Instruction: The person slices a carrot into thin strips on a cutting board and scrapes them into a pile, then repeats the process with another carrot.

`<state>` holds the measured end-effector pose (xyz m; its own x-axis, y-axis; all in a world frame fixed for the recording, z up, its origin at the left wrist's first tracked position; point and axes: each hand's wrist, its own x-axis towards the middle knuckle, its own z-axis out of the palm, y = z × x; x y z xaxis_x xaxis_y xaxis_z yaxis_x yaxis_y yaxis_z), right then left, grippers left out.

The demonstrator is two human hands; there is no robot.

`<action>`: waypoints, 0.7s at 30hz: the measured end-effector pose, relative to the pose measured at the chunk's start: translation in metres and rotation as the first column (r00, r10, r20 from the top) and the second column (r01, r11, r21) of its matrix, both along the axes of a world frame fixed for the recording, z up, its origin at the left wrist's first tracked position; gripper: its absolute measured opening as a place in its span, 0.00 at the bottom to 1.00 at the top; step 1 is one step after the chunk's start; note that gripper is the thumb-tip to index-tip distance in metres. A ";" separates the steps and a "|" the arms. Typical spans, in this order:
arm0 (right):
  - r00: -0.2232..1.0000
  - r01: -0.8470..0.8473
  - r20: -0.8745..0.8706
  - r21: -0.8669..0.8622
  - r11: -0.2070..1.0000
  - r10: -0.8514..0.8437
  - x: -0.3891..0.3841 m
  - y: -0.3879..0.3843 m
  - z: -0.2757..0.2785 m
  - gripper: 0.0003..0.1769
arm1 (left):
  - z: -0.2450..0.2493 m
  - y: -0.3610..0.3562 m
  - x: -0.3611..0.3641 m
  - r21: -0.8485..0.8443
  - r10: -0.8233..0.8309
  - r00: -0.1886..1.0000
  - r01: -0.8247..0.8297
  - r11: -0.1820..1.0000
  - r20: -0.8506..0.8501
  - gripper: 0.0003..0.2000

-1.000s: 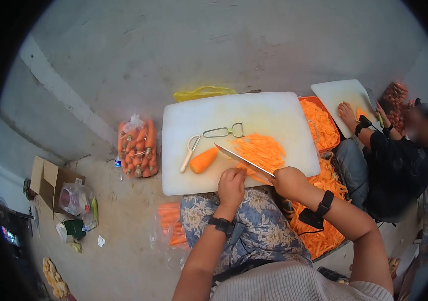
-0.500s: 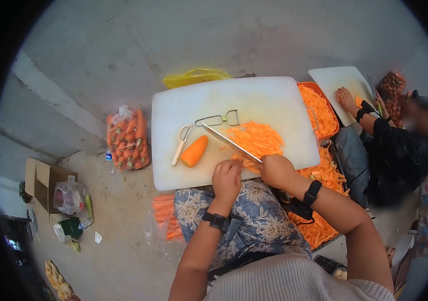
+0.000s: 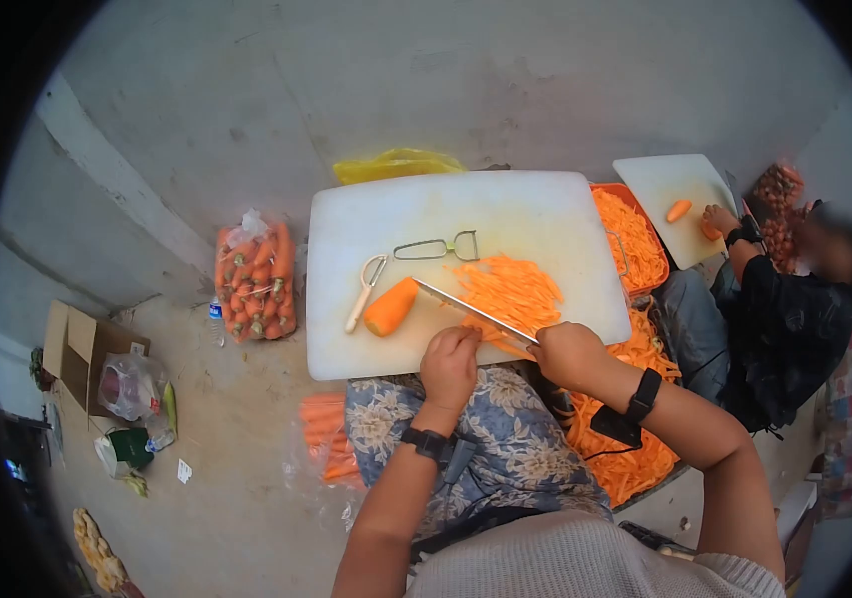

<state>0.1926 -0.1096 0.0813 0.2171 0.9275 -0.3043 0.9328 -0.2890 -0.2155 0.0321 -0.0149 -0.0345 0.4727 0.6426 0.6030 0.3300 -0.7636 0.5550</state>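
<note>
My right hand (image 3: 571,356) is wrapped round the handle of a kitchen knife (image 3: 473,311), whose blade slants up and left across the board. Fingers curled, my left hand (image 3: 450,365) holds carrot slices (image 3: 489,333) at the near edge of the white cutting board (image 3: 366,214), close to the blade. Beyond the knife spreads a heap of carrot strips (image 3: 515,287). A peeled carrot piece (image 3: 391,307) lies left of the blade tip. Beside it rests a peeler with a pale handle (image 3: 359,307); a metal-framed peeler (image 3: 436,247) lies farther back.
Right of the board are a red tray (image 3: 651,284) of carrot strips and more strips (image 3: 625,463) below it. A co-worker (image 3: 785,329) sits at another board (image 3: 660,179). Bagged carrots (image 3: 254,279) and a cardboard box (image 3: 87,354) stand at left.
The knife and my right hand have shifted slightly right and down in view. My left hand stays nearly put. The co-worker's hand has drawn right, with a carrot piece now showing on that board.
</note>
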 end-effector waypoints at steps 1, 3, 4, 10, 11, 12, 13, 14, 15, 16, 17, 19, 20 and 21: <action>1.000 0.012 -0.011 -0.015 1.000 -0.012 0.001 0.001 -0.002 0.14 | 0.000 0.000 0.000 -0.013 0.003 1.000 -0.003 1.000 -0.001 0.07; 0.999 0.024 -0.027 -0.045 0.999 -0.026 0.002 0.005 -0.003 0.14 | -0.001 0.001 0.000 -0.010 0.000 1.000 0.000 1.000 -0.005 0.07; 0.998 0.039 -0.053 -0.073 0.997 -0.043 0.002 0.009 0.001 0.14 | 0.000 0.002 0.001 -0.025 -0.001 1.000 0.000 1.000 -0.011 0.07; 0.978 0.163 -0.142 0.063 0.985 -0.153 -0.005 0.018 -0.031 0.16 | -0.003 0.002 0.003 -0.019 0.014 0.999 -0.015 1.000 -0.029 0.06; 0.966 0.215 -0.179 0.146 0.966 -0.188 -0.007 0.017 -0.037 0.16 | -0.003 0.001 0.002 -0.024 0.008 1.000 -0.009 1.000 -0.014 0.06; 0.967 0.210 -0.179 0.154 0.965 -0.182 -0.005 0.016 -0.042 0.16 | -0.002 0.000 0.001 -0.028 0.003 1.000 -0.003 1.000 0.000 0.05; 0.960 0.217 -0.214 0.169 0.961 -0.179 0.001 0.014 -0.045 0.17 | -0.002 -0.001 0.000 -0.019 0.009 1.000 -0.009 1.000 0.005 0.05; 0.954 0.222 -0.245 0.186 0.957 -0.174 0.006 0.013 -0.046 0.18 | -0.002 -0.001 0.000 -0.011 0.017 1.000 -0.017 1.000 -0.001 0.05; 0.957 0.214 -0.237 0.199 0.956 -0.164 0.007 0.012 -0.042 0.18 | -0.002 -0.001 0.000 -0.003 0.027 1.000 -0.027 1.000 -0.006 0.05; 0.963 0.204 -0.217 0.194 0.959 -0.161 0.006 0.011 -0.037 0.18 | -0.001 0.000 0.000 0.007 0.035 0.999 -0.035 0.999 0.005 0.05; 0.968 0.195 -0.197 0.185 0.963 -0.158 0.005 0.009 -0.033 0.18 | -0.002 0.001 0.000 -0.010 0.028 1.000 -0.028 1.000 0.008 0.05; 0.973 0.179 -0.179 0.167 0.970 -0.149 0.003 0.005 -0.017 0.18 | -0.003 0.000 -0.001 -0.032 0.025 1.000 -0.024 0.999 0.010 0.05; 0.974 0.177 -0.166 0.143 0.974 -0.152 0.001 0.002 -0.013 0.19 | -0.004 0.000 -0.002 -0.023 0.023 0.999 -0.022 1.000 0.027 0.05; 0.974 0.177 -0.166 0.138 0.974 -0.154 0.002 -0.002 -0.013 0.19 | -0.004 -0.001 -0.002 -0.015 0.019 0.999 -0.018 1.000 0.045 0.05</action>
